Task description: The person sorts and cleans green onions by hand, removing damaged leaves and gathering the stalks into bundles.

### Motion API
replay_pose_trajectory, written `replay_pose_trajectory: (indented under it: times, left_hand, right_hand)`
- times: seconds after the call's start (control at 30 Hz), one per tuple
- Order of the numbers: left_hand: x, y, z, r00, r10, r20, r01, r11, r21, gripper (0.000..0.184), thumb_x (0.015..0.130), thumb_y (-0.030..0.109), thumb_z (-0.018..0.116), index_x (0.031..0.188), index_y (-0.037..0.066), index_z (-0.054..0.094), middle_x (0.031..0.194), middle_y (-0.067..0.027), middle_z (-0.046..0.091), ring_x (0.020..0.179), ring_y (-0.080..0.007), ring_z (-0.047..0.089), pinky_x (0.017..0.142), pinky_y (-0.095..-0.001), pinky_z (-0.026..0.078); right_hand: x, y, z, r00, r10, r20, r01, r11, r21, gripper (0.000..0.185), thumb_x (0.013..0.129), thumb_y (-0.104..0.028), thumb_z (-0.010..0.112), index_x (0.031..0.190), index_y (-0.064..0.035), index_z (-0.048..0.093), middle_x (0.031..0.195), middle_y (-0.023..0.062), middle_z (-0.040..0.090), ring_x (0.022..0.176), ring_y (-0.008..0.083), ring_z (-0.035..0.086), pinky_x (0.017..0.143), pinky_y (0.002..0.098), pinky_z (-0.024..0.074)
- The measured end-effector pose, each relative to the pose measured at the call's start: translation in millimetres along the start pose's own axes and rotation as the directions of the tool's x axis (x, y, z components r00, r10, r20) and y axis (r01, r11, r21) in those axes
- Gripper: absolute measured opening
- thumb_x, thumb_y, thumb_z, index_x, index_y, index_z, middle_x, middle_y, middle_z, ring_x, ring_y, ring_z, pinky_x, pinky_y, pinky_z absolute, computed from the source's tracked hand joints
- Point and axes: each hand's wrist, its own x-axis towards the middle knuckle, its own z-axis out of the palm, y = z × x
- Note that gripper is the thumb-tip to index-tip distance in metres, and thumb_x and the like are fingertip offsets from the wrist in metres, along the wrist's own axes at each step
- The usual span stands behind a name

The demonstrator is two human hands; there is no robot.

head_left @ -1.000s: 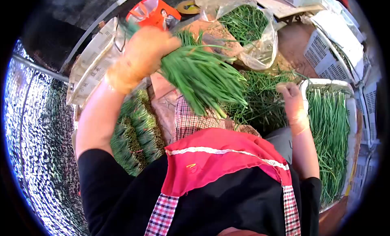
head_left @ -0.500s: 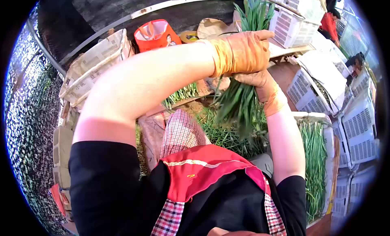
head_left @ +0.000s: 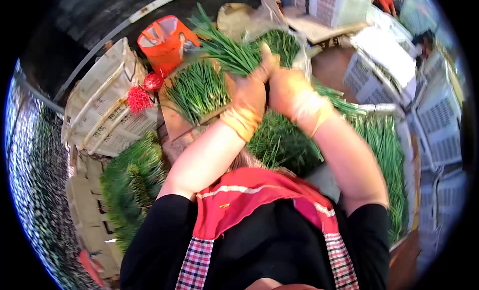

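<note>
A bunch of long green stalks (head_left: 229, 51) slants across the upper middle, its leafy part toward the upper left. My left hand (head_left: 250, 93), in an orange glove, is closed around it with the thumb pointing up. Close against it on the right, my right hand (head_left: 293, 93), also gloved, is closed on the same bunch; its fingertips are partly hidden. More green stalks stick out to the right behind my right wrist. Beyond my left wrist, a pile of cut stalks (head_left: 198, 90) lies on a board (head_left: 174, 124). Loose greens (head_left: 284, 143) lie below my hands.
Bundled greens (head_left: 132, 183) sit at the left, below a white crate (head_left: 102, 103). Red string (head_left: 139, 99) and an orange bag (head_left: 162, 46) are at the upper left. A crate of stalks (head_left: 386, 160) stands at the right, near more white crates (head_left: 439, 130). Part of another person shows at the upper right.
Both hands have moved left and down with the bunch, which has tilted from upright to slanting. The head view has shifted, uncovering the stalk pile and red string.
</note>
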Motion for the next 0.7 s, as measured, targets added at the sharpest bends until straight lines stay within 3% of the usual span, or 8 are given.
replay_pose_trajectory:
  times: [0.07, 0.1, 0.17, 0.2, 0.33, 0.47, 0.57, 0.7]
  left_hand:
    - [4, 3, 3, 0.997, -0.077, 0.016, 0.078, 0.945, -0.318, 0.030, 0.085, 0.024, 0.059, 0.102, -0.001, 0.060, 0.102, -0.0095, 0.061, 0.097, -0.0221, 0.057, 0.092, -0.0351, 0.043]
    - [5, 13, -2, 0.990, -0.140, 0.011, 0.136, 0.935, -0.327, 0.028, 0.085, 0.022, 0.059, 0.100, -0.001, 0.060, 0.099, -0.0103, 0.062, 0.097, -0.0226, 0.058, 0.092, -0.0351, 0.044]
    - [8, 21, -14, 0.983, -0.167, -0.078, 0.119, 0.898, -0.424, 0.021, 0.084, 0.018, 0.060, 0.093, -0.001, 0.060, 0.093, -0.0119, 0.064, 0.094, -0.0241, 0.060, 0.090, -0.0342, 0.046]
    - [10, 23, -21, 0.982, -0.147, -0.114, 0.090, 0.913, -0.398, 0.020, 0.086, 0.021, 0.053, 0.089, 0.002, 0.059, 0.091, -0.0113, 0.064, 0.084, -0.0221, 0.061, 0.073, -0.0404, 0.049]
    - [4, 32, -43, 0.977, -0.125, -0.172, 0.045, 0.913, -0.406, 0.018, 0.087, 0.020, 0.054, 0.089, 0.002, 0.057, 0.090, -0.0098, 0.062, 0.091, -0.0258, 0.060, 0.084, -0.0444, 0.046]
    - [1, 35, -55, 0.942, -0.179, -0.284, 0.027, 0.883, -0.469, 0.016, 0.086, 0.021, 0.056, 0.088, 0.005, 0.055, 0.087, -0.0078, 0.061, 0.085, -0.0241, 0.060, 0.084, -0.0427, 0.046]
    - [-1, 35, -63, 0.962, -0.129, -0.239, 0.001, 0.882, -0.472, 0.015, 0.086, 0.021, 0.056, 0.085, 0.006, 0.055, 0.089, -0.0073, 0.061, 0.090, -0.0254, 0.060, 0.086, -0.0450, 0.045]
    - [-5, 40, -64, 0.959, -0.043, -0.279, -0.089, 0.893, -0.442, 0.019, 0.084, 0.024, 0.060, 0.086, 0.006, 0.056, 0.091, -0.0091, 0.062, 0.098, -0.0280, 0.059, 0.091, -0.0495, 0.042]
  right_hand:
    - [-12, 30, -8, 0.943, -0.265, -0.199, 0.313, 0.911, 0.267, 0.071, 0.065, -0.020, 0.072, 0.127, -0.0034, 0.043, 0.112, 0.0223, 0.058, 0.100, 0.0357, 0.057, 0.087, 0.0392, 0.0460]
    - [-25, 45, -19, 0.921, -0.258, -0.290, 0.350, 0.876, 0.331, 0.077, 0.068, -0.022, 0.073, 0.134, -0.0044, 0.038, 0.125, 0.0149, 0.053, 0.109, 0.0292, 0.054, 0.092, 0.0364, 0.0427]
    - [-45, 82, -32, 0.954, -0.068, -0.291, 0.244, 0.739, 0.628, 0.076, 0.074, -0.022, 0.071, 0.137, -0.0047, 0.033, 0.121, 0.0118, 0.054, 0.100, 0.0215, 0.057, 0.087, 0.0315, 0.0455]
    - [-56, 105, -30, 0.950, 0.045, -0.309, 0.198, 0.679, 0.707, 0.075, 0.075, -0.023, 0.071, 0.137, -0.0025, 0.033, 0.117, 0.0130, 0.056, 0.095, 0.0196, 0.059, 0.083, 0.0290, 0.0475]
    - [-107, 145, 44, 0.909, 0.415, -0.018, -0.130, 0.324, 0.937, 0.060, 0.075, -0.026, 0.074, 0.123, 0.0010, 0.050, 0.113, 0.0109, 0.058, 0.105, 0.0180, 0.054, 0.093, 0.0316, 0.0418]
    - [-121, 116, 107, 0.871, 0.483, 0.088, -0.009, -0.164, 0.986, 0.037, 0.080, -0.009, 0.066, 0.114, 0.0022, 0.054, 0.099, 0.0063, 0.059, 0.091, 0.0129, 0.055, 0.084, 0.0250, 0.0450]
    - [-109, 97, 115, 0.873, 0.481, -0.080, 0.048, 0.078, 0.996, 0.043, 0.080, -0.008, 0.064, 0.119, 0.0019, 0.050, 0.101, 0.0052, 0.058, 0.091, 0.0107, 0.052, 0.084, 0.0222, 0.0423]
    - [-99, 112, 116, 0.905, 0.424, -0.032, -0.002, 0.079, 0.997, 0.052, 0.079, -0.010, 0.066, 0.126, 0.0005, 0.045, 0.107, 0.0054, 0.055, 0.092, 0.0113, 0.052, 0.086, 0.0231, 0.0416]
